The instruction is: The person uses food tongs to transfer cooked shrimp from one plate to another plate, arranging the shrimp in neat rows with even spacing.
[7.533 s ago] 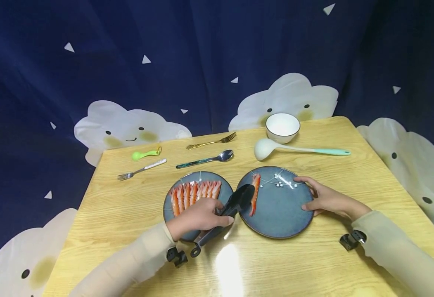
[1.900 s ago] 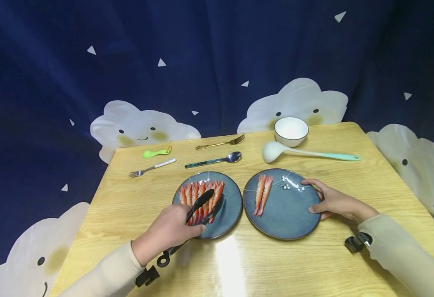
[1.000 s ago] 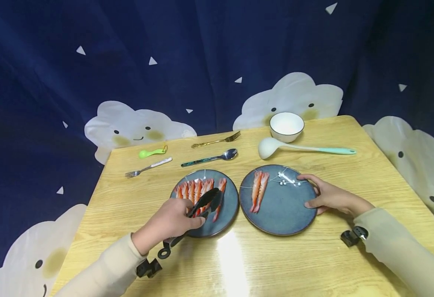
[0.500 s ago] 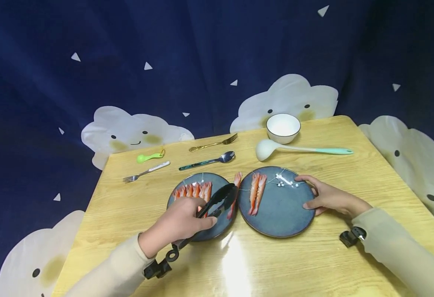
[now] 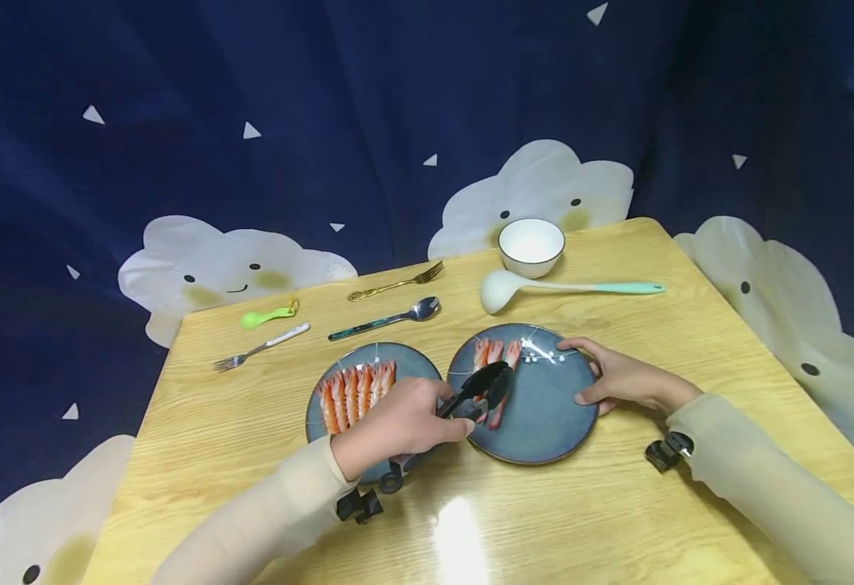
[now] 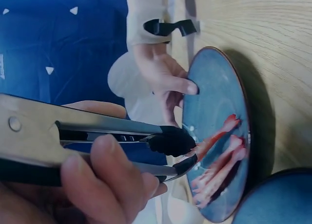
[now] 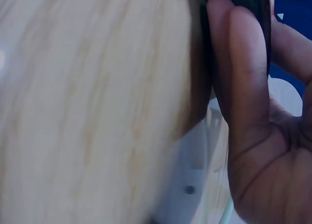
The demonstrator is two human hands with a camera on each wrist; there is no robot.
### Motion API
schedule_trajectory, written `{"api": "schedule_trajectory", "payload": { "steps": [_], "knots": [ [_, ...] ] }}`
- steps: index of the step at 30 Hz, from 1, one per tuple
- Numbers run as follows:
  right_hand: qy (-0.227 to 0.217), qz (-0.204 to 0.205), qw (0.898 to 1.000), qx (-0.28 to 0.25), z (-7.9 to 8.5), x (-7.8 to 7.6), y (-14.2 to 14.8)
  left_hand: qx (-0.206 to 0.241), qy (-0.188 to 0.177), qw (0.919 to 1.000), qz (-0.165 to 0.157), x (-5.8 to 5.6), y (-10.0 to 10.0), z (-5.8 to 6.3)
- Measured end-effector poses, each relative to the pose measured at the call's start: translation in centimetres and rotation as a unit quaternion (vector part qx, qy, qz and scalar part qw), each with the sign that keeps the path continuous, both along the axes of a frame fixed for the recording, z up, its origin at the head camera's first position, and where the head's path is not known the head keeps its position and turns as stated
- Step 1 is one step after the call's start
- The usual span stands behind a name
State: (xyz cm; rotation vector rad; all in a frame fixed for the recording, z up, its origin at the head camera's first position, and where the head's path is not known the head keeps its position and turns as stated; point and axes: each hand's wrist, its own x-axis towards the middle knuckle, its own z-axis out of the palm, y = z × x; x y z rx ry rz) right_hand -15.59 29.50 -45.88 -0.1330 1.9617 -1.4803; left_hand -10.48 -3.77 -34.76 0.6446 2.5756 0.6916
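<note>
My left hand (image 5: 400, 418) grips black-tipped kitchen tongs (image 6: 102, 126) by their metal arms. Between the tong tips is a red-and-white shrimp (image 6: 214, 138), at the left part of the right-hand blue plate (image 5: 551, 418); whether it touches the plate I cannot tell. Two more shrimp (image 6: 222, 170) lie side by side on that plate, just left of the tongs. With fingers beneath and thumb on top, my right hand (image 5: 627, 380) holds the plate's right rim. Several shrimp (image 5: 353, 390) lie in a row on the left-hand blue plate (image 5: 415, 366), partly hidden by my left hand.
Behind the plates lie a white ladle with a mint handle (image 5: 500, 291), a spoon (image 5: 422, 309), a gold fork (image 5: 427, 275), a white-handled fork (image 5: 232, 361) and green measuring spoons (image 5: 254, 319). A white bowl (image 5: 531, 244) stands near the wooden table's (image 5: 580, 528) back edge.
My left hand has taken a shrimp off the left plate with the tongs and carried it right, over the right plate. Earlier, a second shrimp joined the first there. My right hand keeps its hold.
</note>
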Motion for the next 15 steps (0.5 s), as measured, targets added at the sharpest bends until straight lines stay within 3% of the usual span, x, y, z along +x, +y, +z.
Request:
{"api": "schedule_trajectory", "payload": {
  "steps": [6, 15],
  "knots": [
    [0.004, 0.001, 1.000, 0.004, 0.1, 0.0, -0.1, 0.002, -0.012, 0.9999, 0.005, -0.8, 0.0, -0.9],
    [0.000, 0.001, 1.000, -0.002, 0.0, 0.0, 0.0, 0.003, -0.034, 0.9991, 0.024, -1.4, -0.3, -1.2]
  ]
}}
